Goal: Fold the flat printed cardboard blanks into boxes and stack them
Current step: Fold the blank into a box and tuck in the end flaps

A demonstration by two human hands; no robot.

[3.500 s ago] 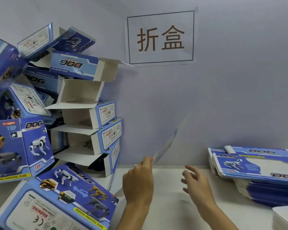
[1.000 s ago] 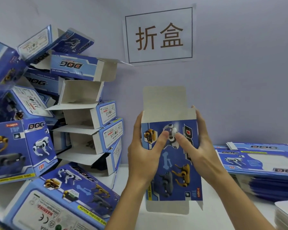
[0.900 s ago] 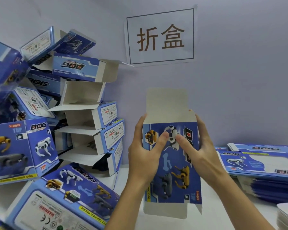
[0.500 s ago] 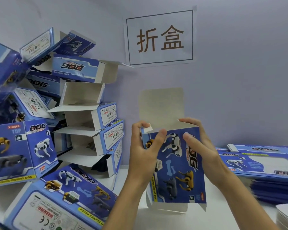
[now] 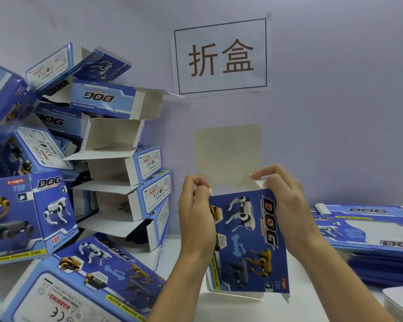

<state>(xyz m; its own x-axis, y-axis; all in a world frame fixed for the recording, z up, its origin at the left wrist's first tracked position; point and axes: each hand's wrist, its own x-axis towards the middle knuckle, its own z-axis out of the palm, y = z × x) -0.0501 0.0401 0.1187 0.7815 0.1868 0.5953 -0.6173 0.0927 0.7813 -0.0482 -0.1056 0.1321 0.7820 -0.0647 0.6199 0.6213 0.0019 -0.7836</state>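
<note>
At centre, above the white worktop [image 5: 186, 247], the left hand [image 5: 196, 219] and right hand [image 5: 286, 205] pinch the side flaps of the upright blue printed cardboard box [image 5: 247, 238]. Best tuck both inward squarely before lowering the pale lid flap [image 5: 227, 154] at 12 o'clock.

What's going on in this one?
A person is folding a printed box, held upright over the table. The left hand pinches the small side flap at the top left corner; the right hand pinches the one at the top right. The big lid flap stands open above. Folded boxes are piled on the left, many with ends open, and flat blanks are stacked on the right.
</note>
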